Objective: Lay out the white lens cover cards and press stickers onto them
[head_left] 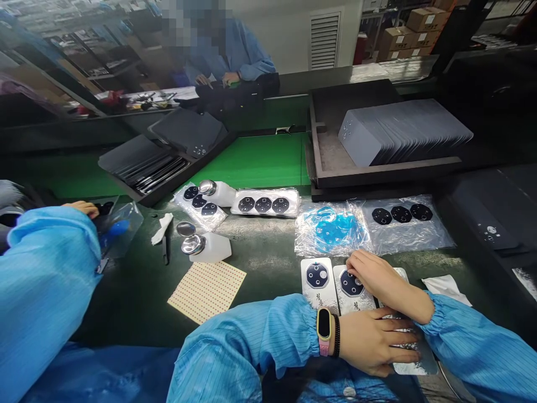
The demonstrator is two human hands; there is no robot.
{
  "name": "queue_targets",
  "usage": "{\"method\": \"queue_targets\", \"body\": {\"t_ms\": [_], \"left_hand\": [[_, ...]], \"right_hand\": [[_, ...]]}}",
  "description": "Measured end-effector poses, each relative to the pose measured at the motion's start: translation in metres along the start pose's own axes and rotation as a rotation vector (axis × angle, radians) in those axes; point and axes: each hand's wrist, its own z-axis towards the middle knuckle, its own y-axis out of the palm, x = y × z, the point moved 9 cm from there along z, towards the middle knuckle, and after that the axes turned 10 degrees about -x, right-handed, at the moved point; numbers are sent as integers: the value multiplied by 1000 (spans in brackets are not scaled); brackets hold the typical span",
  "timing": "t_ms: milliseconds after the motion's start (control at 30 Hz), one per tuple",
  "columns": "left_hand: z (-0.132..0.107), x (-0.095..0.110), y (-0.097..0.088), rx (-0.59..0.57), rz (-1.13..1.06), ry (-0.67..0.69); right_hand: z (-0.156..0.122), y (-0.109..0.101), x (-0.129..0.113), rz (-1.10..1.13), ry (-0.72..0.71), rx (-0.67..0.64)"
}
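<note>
My left hand (380,342), with a yellow and pink band at the wrist, lies flat with fingers apart on a silvery phone back panel (413,368). Above it, my right hand (377,274) curls its fingers together at the dark octagonal camera piece (351,284) of the middle panel (344,304). Whatever those fingertips hold is hidden. To the left lies another silvery panel (308,284) with a dark octagonal camera piece (317,275) and dark lettering. A white cloth (447,288) rests by my right sleeve.
Behind the panels lie plastic bags with blue film pieces (335,228) and black camera pieces (401,214). A sticker sheet (207,291), bottles (213,248), and black trays of grey panels (394,134) stand around. A co-worker's hand (84,208) is at left; another person sits opposite.
</note>
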Motion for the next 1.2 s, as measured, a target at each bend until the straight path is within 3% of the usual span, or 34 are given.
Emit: {"method": "queue_targets", "body": {"t_ms": [667,1000,1200], "left_hand": [[2,3,9,26,-154,81],[2,2,9,93,-70,-8],[4,0,10,68,-123,7]], "right_hand": [[1,-2,-2,-32,-74,50],[-3,-7,-13,-92,-165,87],[-13,-6,-19,-81,-112,51]]}}
